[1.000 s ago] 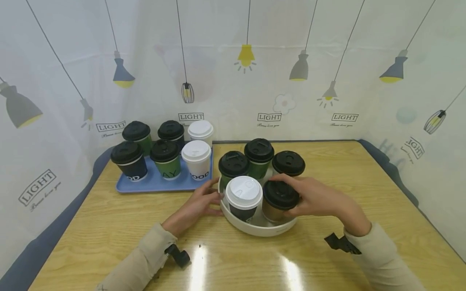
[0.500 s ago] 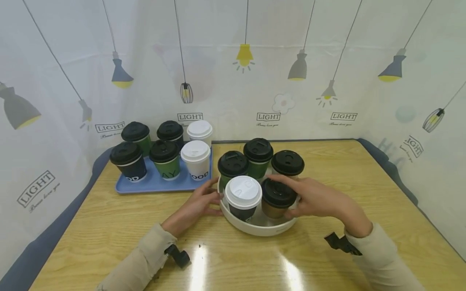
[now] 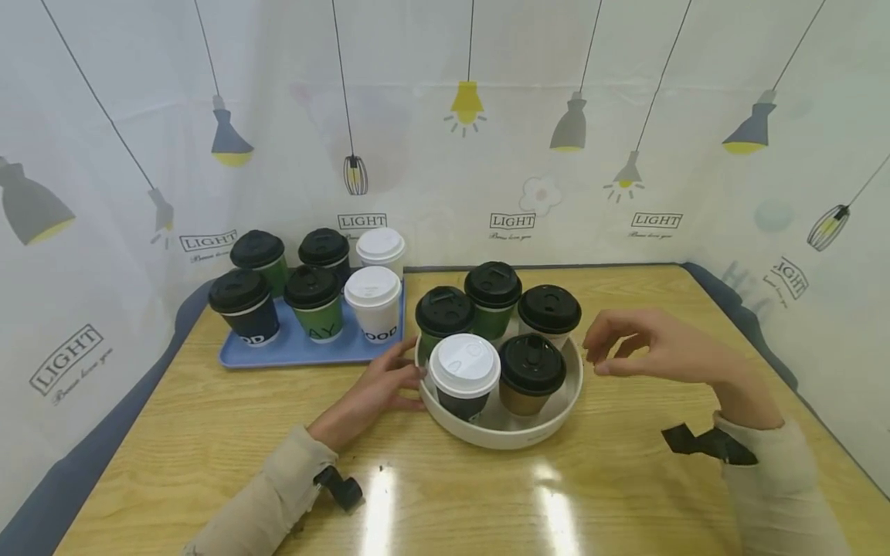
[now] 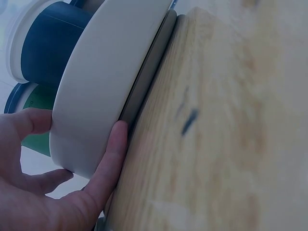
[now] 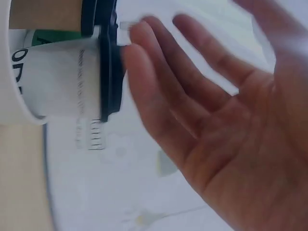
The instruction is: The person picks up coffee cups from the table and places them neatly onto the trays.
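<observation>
In the head view, a round white tray (image 3: 501, 439) holds several lidded paper coffee cups. My left hand (image 3: 375, 395) grips its left side, and the left wrist view shows fingers at the rim and the thumb low by the base. To the right of the tray my right hand (image 3: 660, 347) is raised with loosely bent fingers, holding nothing. Nearest the front stand a brown cup with a black lid (image 3: 533, 364) and a dark cup with a white lid (image 3: 464, 366). Behind them are green cups and a pale cup (image 5: 62, 82) with a black lid.
A blue rectangular tray (image 3: 309, 357) at the left back bears two rows of lidded cups, among them a white cup (image 3: 375, 309). Both trays lie on a wooden table (image 3: 292, 440). A curtain printed with lamps (image 3: 445, 170) hangs behind the table.
My right hand has let go of the brown cup and drawn away to the right. That cup, tilted earlier, now stands upright in the round tray. The left hand stays in place.
</observation>
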`<action>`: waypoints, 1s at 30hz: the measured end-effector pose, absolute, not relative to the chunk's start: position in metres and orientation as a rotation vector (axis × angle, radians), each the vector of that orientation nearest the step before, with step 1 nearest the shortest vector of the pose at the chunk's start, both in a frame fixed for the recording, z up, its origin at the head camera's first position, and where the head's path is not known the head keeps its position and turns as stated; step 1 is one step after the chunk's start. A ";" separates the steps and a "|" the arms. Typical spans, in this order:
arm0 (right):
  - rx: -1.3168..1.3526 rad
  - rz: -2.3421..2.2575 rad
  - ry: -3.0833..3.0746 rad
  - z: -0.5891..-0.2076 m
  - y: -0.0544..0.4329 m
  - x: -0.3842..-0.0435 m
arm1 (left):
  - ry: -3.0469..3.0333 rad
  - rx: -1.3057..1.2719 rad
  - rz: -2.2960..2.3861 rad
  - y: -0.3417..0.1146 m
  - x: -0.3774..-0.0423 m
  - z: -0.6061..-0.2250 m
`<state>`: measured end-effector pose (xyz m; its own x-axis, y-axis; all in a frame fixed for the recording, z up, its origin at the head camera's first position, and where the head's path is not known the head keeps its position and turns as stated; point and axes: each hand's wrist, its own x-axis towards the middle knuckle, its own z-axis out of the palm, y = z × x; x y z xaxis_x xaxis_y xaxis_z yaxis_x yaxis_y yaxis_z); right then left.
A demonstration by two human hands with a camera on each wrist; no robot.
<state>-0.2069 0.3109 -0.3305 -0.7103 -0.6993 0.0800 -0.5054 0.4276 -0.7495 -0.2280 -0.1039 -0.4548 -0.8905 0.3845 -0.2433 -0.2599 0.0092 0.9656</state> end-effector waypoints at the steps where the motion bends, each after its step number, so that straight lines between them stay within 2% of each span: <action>1: -1.018 -1.213 2.418 -0.333 0.317 -0.212 | 1.854 0.119 1.934 -0.104 -0.228 -0.454; 5: -0.735 -1.359 2.322 -0.350 0.335 -0.229 | 1.859 0.083 1.948 -0.103 -0.228 -0.454; 10: -0.420 -1.192 2.167 -0.374 0.343 -0.239 | 1.851 0.051 1.959 -0.101 -0.227 -0.455; 18: -0.301 -1.114 1.990 -0.399 0.329 -0.241 | 1.863 -0.004 1.954 -0.101 -0.226 -0.454; 30: -0.249 -1.331 1.803 -0.413 0.323 -0.247 | 1.772 0.038 1.987 -0.105 -0.224 -0.447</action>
